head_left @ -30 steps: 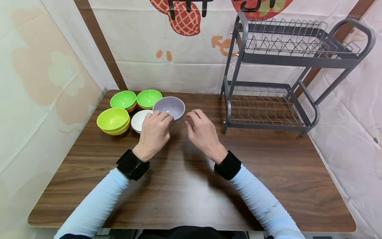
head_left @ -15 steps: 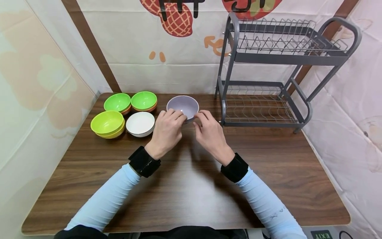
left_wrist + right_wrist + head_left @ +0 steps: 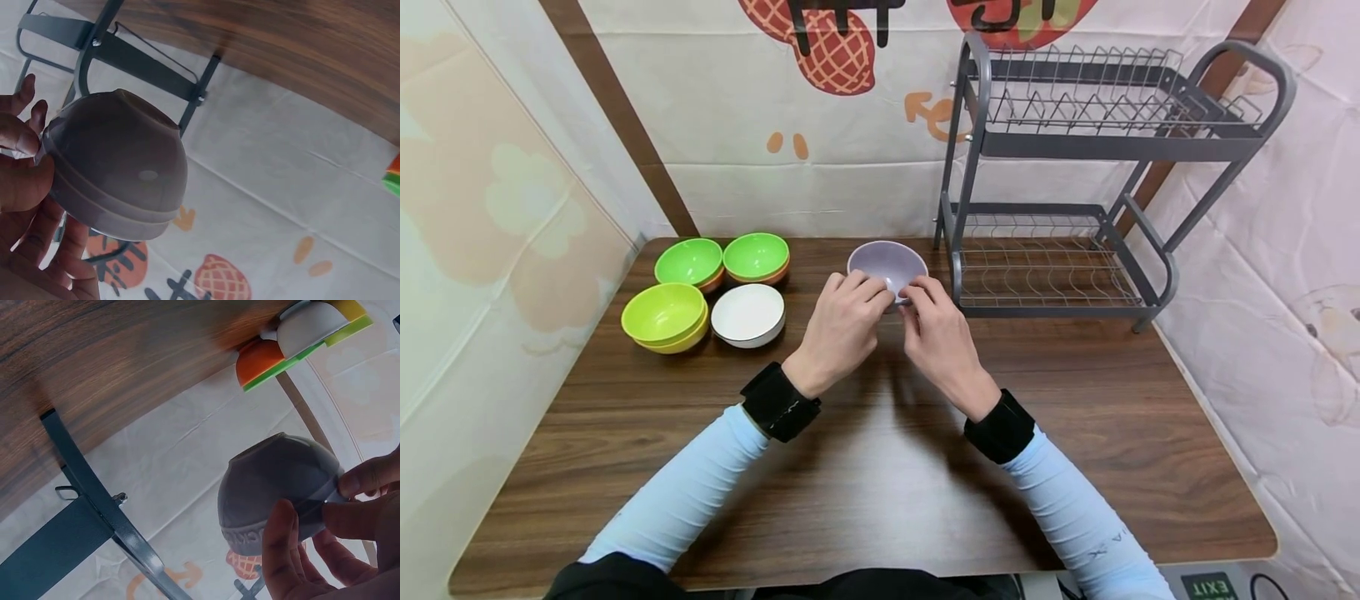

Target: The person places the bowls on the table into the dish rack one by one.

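Note:
A lavender bowl (image 3: 880,258) is held up, its mouth facing up toward me in the head view. At its near left rim, my left hand (image 3: 842,329) pinches it. My right hand (image 3: 946,343) grips the near right rim, close beside the left one. The left wrist view shows the bowl's rounded outside (image 3: 125,156), with raised bands near the rim and the thumb against its wall. From the right wrist view, raised lettering shows on the bowl's side (image 3: 269,494), with fingers and thumb at its edge.
Left on the table (image 3: 760,483) stand a white bowl (image 3: 748,312), yellow-green bowls (image 3: 664,315) and two green-topped bowl stacks (image 3: 688,260) (image 3: 757,254) with orange below. A grey two-tier dish rack (image 3: 1112,148) stands back right, its left legs close to the lavender bowl.
The lavender bowl has moved right, away from the other bowls and nearer the rack, with my left hand. My right hand, apart from it a second ago, now holds its rim.

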Demonstrator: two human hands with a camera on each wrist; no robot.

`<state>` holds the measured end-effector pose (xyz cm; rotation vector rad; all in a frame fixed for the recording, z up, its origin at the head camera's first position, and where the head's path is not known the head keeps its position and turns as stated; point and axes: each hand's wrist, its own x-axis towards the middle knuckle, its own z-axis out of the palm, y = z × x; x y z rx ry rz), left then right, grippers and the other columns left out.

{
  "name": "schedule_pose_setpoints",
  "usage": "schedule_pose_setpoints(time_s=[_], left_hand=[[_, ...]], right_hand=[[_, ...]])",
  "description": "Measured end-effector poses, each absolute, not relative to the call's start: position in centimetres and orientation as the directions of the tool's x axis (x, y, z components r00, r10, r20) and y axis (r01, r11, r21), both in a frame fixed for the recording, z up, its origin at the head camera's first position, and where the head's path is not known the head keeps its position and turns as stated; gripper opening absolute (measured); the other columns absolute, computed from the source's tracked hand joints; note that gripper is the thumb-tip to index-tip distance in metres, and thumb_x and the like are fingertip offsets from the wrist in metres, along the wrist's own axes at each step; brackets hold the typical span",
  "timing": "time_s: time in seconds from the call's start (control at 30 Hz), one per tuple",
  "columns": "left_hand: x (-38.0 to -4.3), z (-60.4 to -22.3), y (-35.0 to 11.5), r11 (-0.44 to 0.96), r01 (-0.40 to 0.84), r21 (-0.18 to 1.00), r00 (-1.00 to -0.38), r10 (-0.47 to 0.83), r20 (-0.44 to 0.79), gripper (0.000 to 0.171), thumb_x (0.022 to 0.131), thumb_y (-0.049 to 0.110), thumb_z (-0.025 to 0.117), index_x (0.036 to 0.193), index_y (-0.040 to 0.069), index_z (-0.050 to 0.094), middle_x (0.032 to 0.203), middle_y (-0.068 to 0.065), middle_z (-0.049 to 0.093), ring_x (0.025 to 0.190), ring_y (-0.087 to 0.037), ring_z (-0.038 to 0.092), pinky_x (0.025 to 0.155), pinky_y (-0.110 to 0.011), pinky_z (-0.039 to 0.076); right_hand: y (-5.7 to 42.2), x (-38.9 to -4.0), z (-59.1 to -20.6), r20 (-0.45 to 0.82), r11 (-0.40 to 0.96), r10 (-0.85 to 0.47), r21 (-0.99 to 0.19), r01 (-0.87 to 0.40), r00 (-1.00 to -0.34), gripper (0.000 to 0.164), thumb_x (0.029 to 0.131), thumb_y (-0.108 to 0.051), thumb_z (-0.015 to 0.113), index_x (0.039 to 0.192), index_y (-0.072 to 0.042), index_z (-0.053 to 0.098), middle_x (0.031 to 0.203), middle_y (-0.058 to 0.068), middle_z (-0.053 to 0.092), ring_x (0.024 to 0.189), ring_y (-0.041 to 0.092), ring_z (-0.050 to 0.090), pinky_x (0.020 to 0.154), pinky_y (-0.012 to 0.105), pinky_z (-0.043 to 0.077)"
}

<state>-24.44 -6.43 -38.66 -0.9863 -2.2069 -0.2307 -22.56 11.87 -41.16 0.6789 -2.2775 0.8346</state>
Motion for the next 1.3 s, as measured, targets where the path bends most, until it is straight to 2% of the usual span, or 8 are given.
schedule_pose_setpoints(time_s=[0.2, 0.53, 0.73, 0.9, 1.0, 1.1, 1.23, 1.3], left_hand=[[-24.6, -38.0, -4.8, 0.672, 0.719, -0.176, -0.435, 0.633, 0.641, 0.029, 0.080, -0.009, 0.063, 0.101, 0.007, 0.072, 0.099, -0.006, 0.065, 0.097, -0.030, 0.056, 0.076, -0.041, 0.040], [-24.8, -37.0, -3.0, 0.613, 0.778, -0.139, -0.390, 0.643, 0.659, 0.030, 0.088, -0.009, 0.060, 0.109, 0.007, 0.073, 0.109, -0.006, 0.066, 0.111, -0.029, 0.056, 0.082, -0.042, 0.041], [-24.6, -36.4, -1.8, 0.538, 0.842, -0.037, -0.366, 0.620, 0.694, 0.029, 0.091, -0.008, 0.060, 0.114, 0.004, 0.073, 0.121, -0.011, 0.065, 0.123, -0.032, 0.053, 0.090, -0.046, 0.044], [-24.5, -35.3, -1.3, 0.435, 0.889, 0.142, -0.369, 0.499, 0.784, 0.033, 0.096, -0.001, 0.061, 0.128, 0.000, 0.068, 0.137, -0.020, 0.057, 0.133, -0.036, 0.049, 0.100, -0.050, 0.045], [-24.6, -35.0, -1.1, 0.393, 0.884, 0.252, -0.415, 0.415, 0.810, 0.041, 0.096, -0.001, 0.060, 0.137, -0.001, 0.063, 0.142, -0.021, 0.054, 0.135, -0.034, 0.048, 0.108, -0.049, 0.041], [-24.7, -35.1, -0.9, 0.419, 0.846, 0.330, -0.497, 0.393, 0.774, 0.047, 0.096, -0.001, 0.058, 0.143, -0.001, 0.058, 0.146, -0.018, 0.053, 0.139, -0.031, 0.047, 0.111, -0.048, 0.039], [-25.0, -35.9, -0.3, 0.485, 0.775, 0.405, -0.614, 0.424, 0.666, 0.053, 0.096, 0.002, 0.055, 0.149, 0.002, 0.054, 0.152, -0.015, 0.050, 0.143, -0.028, 0.044, 0.113, -0.047, 0.038], [-25.2, -36.4, 0.1, 0.510, 0.748, 0.424, -0.652, 0.446, 0.613, 0.054, 0.097, 0.003, 0.053, 0.151, 0.002, 0.053, 0.152, -0.015, 0.050, 0.140, -0.029, 0.046, 0.112, -0.047, 0.038]], right_hand=[[13.1, -22.1, -41.3, 0.701, 0.687, -0.243, -0.364, -0.629, -0.671, 0.011, 0.104, 0.000, 0.061, 0.113, 0.002, 0.067, 0.116, 0.016, 0.062, 0.101, 0.029, 0.063, 0.087, 0.040, 0.055], [15.0, -22.0, -41.7, 0.788, 0.670, -0.172, -0.347, -0.657, -0.591, 0.011, 0.105, 0.000, 0.058, 0.112, 0.004, 0.065, 0.107, 0.017, 0.064, 0.095, 0.031, 0.063, 0.082, 0.043, 0.054], [16.0, -21.6, -42.1, 0.835, 0.642, -0.052, -0.392, -0.659, -0.547, 0.013, 0.105, -0.004, 0.062, 0.112, 0.006, 0.065, 0.102, 0.019, 0.063, 0.081, 0.028, 0.060, 0.069, 0.039, 0.050], [16.7, -21.3, -42.2, 0.834, 0.585, 0.117, -0.496, -0.641, -0.539, 0.011, 0.103, -0.002, 0.064, 0.109, 0.007, 0.067, 0.096, 0.019, 0.063, 0.077, 0.027, 0.062, 0.069, 0.030, 0.048], [17.3, -21.4, -42.0, 0.815, 0.511, 0.242, -0.568, -0.645, -0.526, 0.011, 0.103, -0.001, 0.064, 0.105, 0.009, 0.067, 0.092, 0.020, 0.062, 0.073, 0.028, 0.064, 0.067, 0.025, 0.051], [17.9, -21.7, -41.4, 0.769, 0.402, 0.354, -0.639, -0.655, -0.533, 0.011, 0.105, -0.001, 0.061, 0.104, 0.009, 0.065, 0.091, 0.020, 0.062, 0.070, 0.027, 0.065, 0.065, 0.025, 0.055], [18.9, -22.7, -40.2, 0.650, 0.240, 0.475, -0.744, -0.624, -0.593, 0.010, 0.107, -0.004, 0.058, 0.105, 0.001, 0.067, 0.091, 0.017, 0.064, 0.070, 0.023, 0.065, 0.065, 0.027, 0.057], [19.3, -23.6, -39.6, 0.584, 0.164, 0.519, -0.785, -0.598, -0.625, 0.010, 0.108, -0.005, 0.058, 0.105, -0.003, 0.067, 0.090, 0.015, 0.064, 0.070, 0.021, 0.066, 0.064, 0.027, 0.057]])
